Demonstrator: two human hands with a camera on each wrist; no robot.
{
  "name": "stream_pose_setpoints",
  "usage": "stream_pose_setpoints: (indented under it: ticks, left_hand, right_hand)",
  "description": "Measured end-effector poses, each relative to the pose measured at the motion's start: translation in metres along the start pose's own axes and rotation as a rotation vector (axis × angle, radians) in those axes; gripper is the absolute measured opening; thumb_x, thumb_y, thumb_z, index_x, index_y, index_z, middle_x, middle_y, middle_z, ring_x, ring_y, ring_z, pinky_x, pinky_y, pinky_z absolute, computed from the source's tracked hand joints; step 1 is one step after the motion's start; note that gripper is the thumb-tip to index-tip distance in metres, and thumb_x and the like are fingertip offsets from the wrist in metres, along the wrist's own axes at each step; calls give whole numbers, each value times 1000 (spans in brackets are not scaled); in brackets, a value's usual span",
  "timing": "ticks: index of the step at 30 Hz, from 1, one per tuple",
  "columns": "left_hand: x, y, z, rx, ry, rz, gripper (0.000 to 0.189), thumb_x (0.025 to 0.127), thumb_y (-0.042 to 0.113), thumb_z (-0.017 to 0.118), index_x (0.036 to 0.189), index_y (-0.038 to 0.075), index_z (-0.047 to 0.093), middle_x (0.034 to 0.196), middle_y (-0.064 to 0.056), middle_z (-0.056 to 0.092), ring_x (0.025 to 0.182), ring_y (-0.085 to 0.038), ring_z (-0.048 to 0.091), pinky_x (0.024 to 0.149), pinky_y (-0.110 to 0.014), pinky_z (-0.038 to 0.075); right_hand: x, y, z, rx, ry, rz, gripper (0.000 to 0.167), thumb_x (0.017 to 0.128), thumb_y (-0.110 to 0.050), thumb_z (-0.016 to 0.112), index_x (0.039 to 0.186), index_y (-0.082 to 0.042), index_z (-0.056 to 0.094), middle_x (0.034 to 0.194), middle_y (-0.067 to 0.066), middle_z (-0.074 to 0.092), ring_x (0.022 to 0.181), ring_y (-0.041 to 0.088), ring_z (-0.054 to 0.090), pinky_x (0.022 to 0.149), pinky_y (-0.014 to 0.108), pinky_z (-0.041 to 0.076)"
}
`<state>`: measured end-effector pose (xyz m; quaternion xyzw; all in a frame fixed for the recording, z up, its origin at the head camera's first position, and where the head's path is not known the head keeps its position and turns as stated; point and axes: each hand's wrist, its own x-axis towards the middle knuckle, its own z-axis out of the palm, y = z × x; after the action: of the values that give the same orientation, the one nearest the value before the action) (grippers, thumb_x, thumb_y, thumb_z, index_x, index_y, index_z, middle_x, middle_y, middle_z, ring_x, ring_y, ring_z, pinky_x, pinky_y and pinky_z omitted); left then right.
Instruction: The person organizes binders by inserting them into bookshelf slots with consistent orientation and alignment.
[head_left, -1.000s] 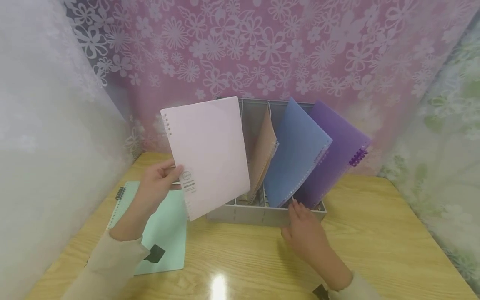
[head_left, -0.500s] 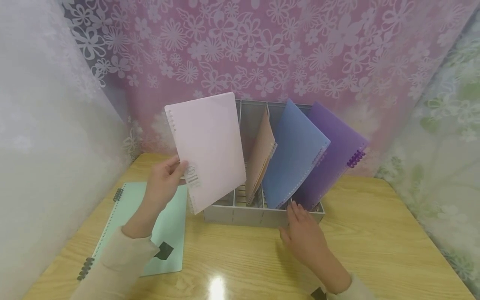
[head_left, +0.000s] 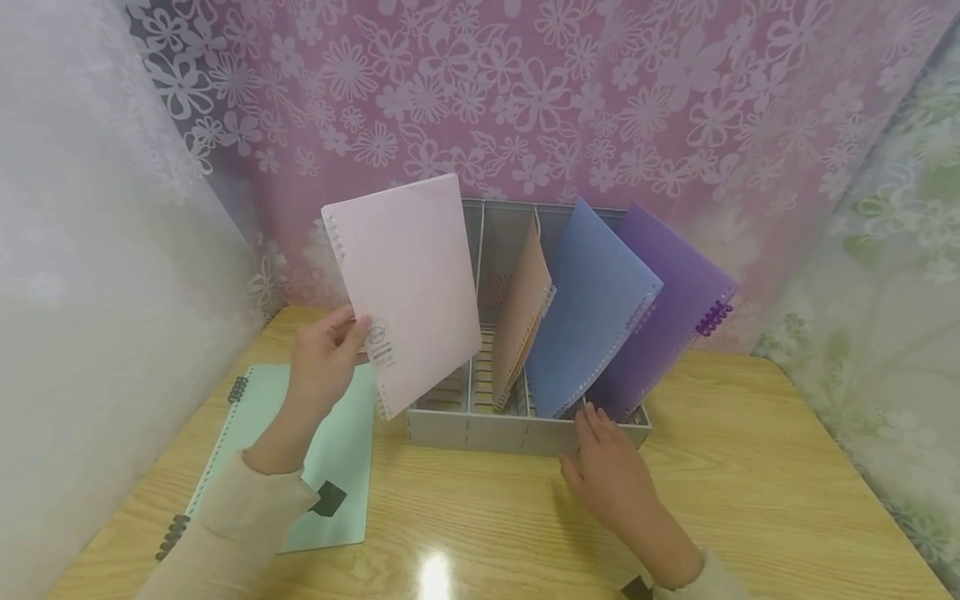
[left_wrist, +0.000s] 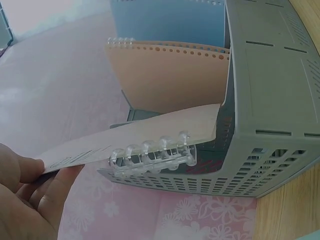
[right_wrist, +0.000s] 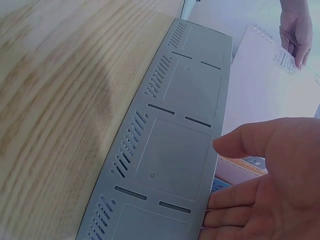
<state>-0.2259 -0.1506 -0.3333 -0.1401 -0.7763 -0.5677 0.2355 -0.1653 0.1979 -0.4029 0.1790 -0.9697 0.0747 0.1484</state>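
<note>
My left hand (head_left: 322,367) pinches a pale pink notebook (head_left: 412,283) by its ring-bound left edge, low down near the printed label. That notebook is tilted over the left end of a grey divided file holder (head_left: 495,432). In the left wrist view, its clear rings (left_wrist: 150,155) are beside the holder's end wall, and its lower corner reaches the opening. My right hand (head_left: 615,475) rests straight fingertips on the holder's front edge, near the right end. Peach (head_left: 522,312), blue (head_left: 592,317) and purple (head_left: 667,308) notebooks lean in separate slots.
A mint green notebook (head_left: 337,458) with black rings lies on the wooden table (head_left: 787,467), partly under my left forearm. A floral pink curtain (head_left: 487,100) hangs right behind the holder. Pale cloth (head_left: 112,250) borders the left side.
My left hand has carried the pink notebook a little upward and away from me, toward the holder's back. My right hand stays at the front edge.
</note>
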Motion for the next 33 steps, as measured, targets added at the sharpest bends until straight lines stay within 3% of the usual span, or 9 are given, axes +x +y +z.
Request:
stream_pose_setpoints:
  ticks: [11,16,20,25,27,33]
  left_hand:
    - [4,-1,20,-116,-9,21,27,98,5,57,122,-6,62,108,-24,68,96,-34,69,67,-27,59]
    - [9,0,36,-127,-15,41,28,98,4,56,123,-7,61,110,-25,67,97,-35,69,67,-26,58]
    - [14,-3,50,-104,-8,88,27,98,5,56,121,-7,62,108,-25,68,96,-35,69,66,-25,58]
    - [20,-8,64,20,41,160,23,97,6,58,116,-5,66,101,-21,71,85,-32,72,58,-28,59]
    - [21,-8,69,66,55,177,22,97,6,59,115,-4,67,100,-20,72,84,-31,72,59,-32,59]
    - [27,-4,89,79,23,205,24,98,9,58,117,-4,65,104,-20,71,89,-30,72,71,-37,60]
  right_hand:
    - [0,-2,2,1,-10,14,58,90,-22,66,127,20,50,135,37,46,127,47,45,106,55,38]
    - [0,-1,3,-4,0,7,59,90,-22,68,127,20,50,134,37,47,127,47,46,106,54,38]
    - [1,0,2,-9,14,3,58,89,-21,68,126,20,51,133,37,48,125,48,47,105,55,39]
    - [2,-1,1,-3,5,8,57,90,-21,67,126,19,51,134,37,48,126,48,46,105,55,39]
    - [2,-1,1,6,-1,15,56,90,-21,67,127,19,50,134,36,47,127,47,46,106,54,38]
    - [2,0,0,22,-4,35,55,90,-20,66,127,19,51,135,36,47,127,47,45,106,55,38]
